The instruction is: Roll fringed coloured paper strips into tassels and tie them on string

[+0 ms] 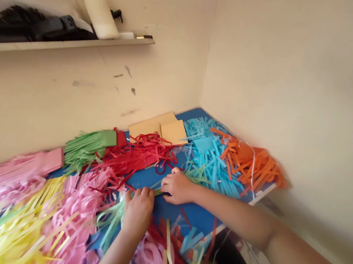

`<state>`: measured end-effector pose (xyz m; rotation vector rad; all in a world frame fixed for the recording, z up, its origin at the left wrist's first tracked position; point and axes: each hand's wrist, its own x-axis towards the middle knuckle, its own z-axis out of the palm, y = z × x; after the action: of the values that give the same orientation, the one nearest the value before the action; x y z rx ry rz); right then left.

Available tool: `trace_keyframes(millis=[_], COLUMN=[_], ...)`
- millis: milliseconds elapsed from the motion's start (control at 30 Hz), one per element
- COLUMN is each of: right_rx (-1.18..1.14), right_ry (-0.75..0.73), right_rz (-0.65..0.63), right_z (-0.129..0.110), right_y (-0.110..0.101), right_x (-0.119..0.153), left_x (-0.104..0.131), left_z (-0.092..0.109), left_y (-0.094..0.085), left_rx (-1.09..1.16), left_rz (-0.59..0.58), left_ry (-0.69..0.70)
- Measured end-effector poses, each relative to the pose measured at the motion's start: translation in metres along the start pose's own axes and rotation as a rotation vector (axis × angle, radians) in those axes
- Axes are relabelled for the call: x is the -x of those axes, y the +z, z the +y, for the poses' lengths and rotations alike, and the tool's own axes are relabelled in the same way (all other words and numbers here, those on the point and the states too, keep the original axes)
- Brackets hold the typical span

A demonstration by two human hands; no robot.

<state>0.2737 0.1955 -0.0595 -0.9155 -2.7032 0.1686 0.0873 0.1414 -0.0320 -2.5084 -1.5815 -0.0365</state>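
Observation:
Both hands meet over the middle of the blue table (143,177). A light green paper strip (158,191) runs between them, with loose green fringe (108,223) trailing out at the left and more beyond the right hand. My left hand (139,207) is closed on the strip's left end, its fingers bent over it. Pinching the other end, my right hand (178,186) has its fingers pressed together. The palms hide part of the strip. Red fringed paper (135,157) lies just behind the hands, and light blue fringed paper (210,157) spreads to their right.
Pink (53,159), dark green (101,140) and yellow fringed paper (20,240) cover the left side. Orange fringe (258,165) hangs at the right edge beside a white cord (253,166). Beige paper sheets (173,132) lie near the wall. Above, a shelf (60,43) carries a white bottle (100,16).

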Motion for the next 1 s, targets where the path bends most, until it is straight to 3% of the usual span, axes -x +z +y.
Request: trace_keyframes(millis=[267, 400, 533, 667, 800, 1000], right_rx=[-0.035, -0.035, -0.097, -0.165, -0.139, -0.098], right_ry=[0.020, -0.006, 0.098, 0.225, 0.299, 0.375], right_rz=[0.062, 0.040, -0.015, -0.066, -0.107, -0.097], right_z=[0.006, 0.012, 0.018, 0.016, 0.011, 0.009], right_y=[0.006, 0.000, -0.007, -0.011, -0.012, -0.006], right_x=[0.004, 0.013, 0.014, 0.009, 0.003, -0.006], left_x=[0.009, 0.029, 0.045, 0.046, 0.037, 0.023], left_z=[-0.002, -0.015, -0.031, -0.032, -0.024, -0.019], left_y=[0.014, 0.025, 0.040, 0.045, 0.039, 0.030], left_rx=[0.034, 0.084, 0.293, 0.353, 0.316, 0.229], left_rz=[0.171, 0.209, 0.253, 0.240, 0.205, 0.101], left_ry=[0.062, 0.108, 0.044, -0.097, -0.239, -0.276])
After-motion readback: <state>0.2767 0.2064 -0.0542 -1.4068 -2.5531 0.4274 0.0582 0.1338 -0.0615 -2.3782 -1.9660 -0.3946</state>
